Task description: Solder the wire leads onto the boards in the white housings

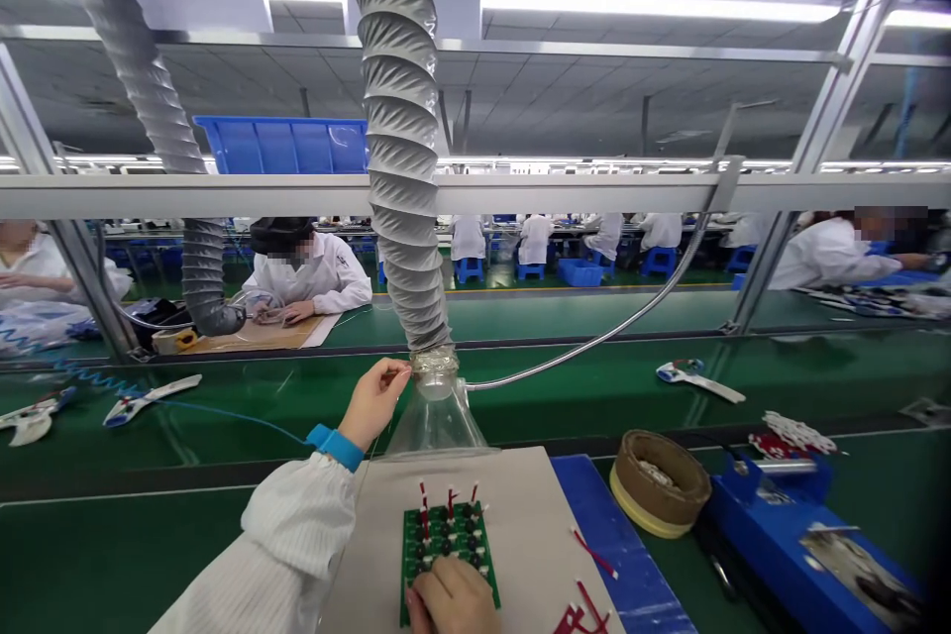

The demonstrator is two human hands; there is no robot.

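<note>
Circuit board, stiff but fragile, best held by its edges, lay on a card sheet under the right grip, hold unclear; the left grip pinched closed beside a glass funnel.

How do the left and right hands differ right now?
The left hand is raised beside the neck of the clear funnel, while the right hand is low on the green circuit board. The left hand shows a blue cuff at its wrist; the right hand's wrist is out of view. Both hands are bare.
</note>
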